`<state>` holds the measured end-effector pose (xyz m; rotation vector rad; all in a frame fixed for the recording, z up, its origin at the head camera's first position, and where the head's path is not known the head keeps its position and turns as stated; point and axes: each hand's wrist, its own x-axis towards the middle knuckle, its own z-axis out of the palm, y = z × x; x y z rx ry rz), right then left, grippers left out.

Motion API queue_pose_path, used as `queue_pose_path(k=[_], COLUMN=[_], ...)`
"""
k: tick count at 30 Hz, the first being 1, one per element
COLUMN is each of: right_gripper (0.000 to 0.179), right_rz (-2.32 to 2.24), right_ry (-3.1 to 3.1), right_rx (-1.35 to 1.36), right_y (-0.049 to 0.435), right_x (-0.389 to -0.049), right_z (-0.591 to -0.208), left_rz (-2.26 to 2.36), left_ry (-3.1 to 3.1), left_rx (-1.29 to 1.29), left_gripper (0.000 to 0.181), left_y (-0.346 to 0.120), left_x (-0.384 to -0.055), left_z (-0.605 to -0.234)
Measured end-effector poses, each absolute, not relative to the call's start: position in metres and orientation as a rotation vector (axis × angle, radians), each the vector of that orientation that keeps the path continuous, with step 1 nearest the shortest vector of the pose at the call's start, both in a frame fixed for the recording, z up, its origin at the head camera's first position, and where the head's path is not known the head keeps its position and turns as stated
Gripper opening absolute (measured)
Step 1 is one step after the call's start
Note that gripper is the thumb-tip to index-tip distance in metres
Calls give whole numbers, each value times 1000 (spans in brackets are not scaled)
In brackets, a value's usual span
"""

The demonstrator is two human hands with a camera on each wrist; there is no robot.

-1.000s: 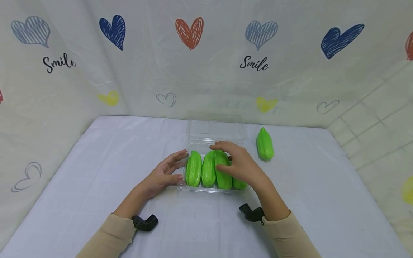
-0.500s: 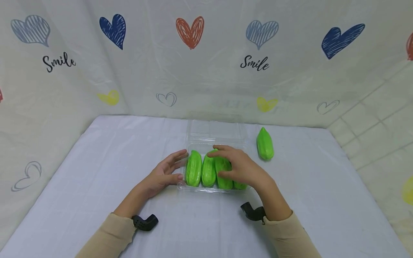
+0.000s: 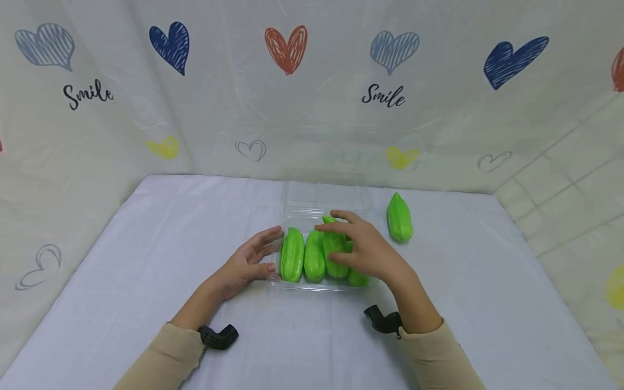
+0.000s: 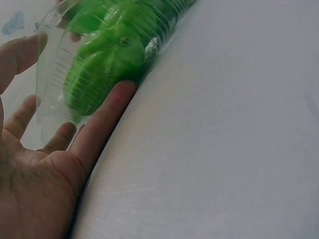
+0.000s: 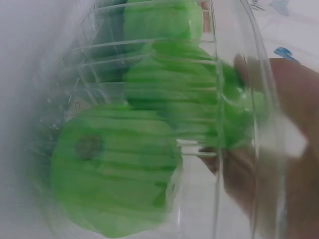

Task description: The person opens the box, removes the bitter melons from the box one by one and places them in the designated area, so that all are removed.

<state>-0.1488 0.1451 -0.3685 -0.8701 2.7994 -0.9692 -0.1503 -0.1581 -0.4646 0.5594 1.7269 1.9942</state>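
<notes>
A clear plastic clamshell box (image 3: 312,288) lies with its lid (image 3: 326,197) folded back. Several green, ridged, cucumber-like vegetables stand side by side in it, among them the leftmost one (image 3: 292,255), its neighbour (image 3: 314,257) and the rightmost one (image 3: 358,278). My right hand (image 3: 374,250) grips the third vegetable (image 3: 335,244) between thumb and fingers, tilted and raised above the rightmost one, which it partly hides. My left hand (image 3: 247,264) rests with fingers extended against the box's left side. In the left wrist view, its thumb (image 4: 107,112) lies along the clear wall.
Another green vegetable (image 3: 400,218) lies on the white tablecloth (image 3: 468,281), behind and right of the box. A pale curtain (image 3: 331,124) with hearts and lettering hangs behind the table. A black wrist mount (image 3: 219,337) sits at each cuff.
My right hand takes hold of the third vegetable, which has shifted up and toward the back, with more of the rightmost one showing beneath. The left hand stays in place.
</notes>
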Motion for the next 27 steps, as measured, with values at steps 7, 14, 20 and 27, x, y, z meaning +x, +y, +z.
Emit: queue_pose_path(k=[7,14,20,27], right_gripper=[57,58,60,60], right_rz=[-1020,-1077,-1100,-1209], right_ry=[2783,2775,2795,2765], right_rx=[-901,-886,-879,-839], right_y=[145,145,146,148], right_x=[-151,-153,-154,-154], right_z=[-367,-368,-368,-368], left_rz=[1989,1995,1991,1990], left_ry=[1733,1729,1737,1733], left_rx=[563,558,564,579], left_gripper=[83,82,82,83], left_y=[-158,-159,-159,-159], left_x=[-150,-149,-149,-149], left_z=[-463,-462,-463,-464])
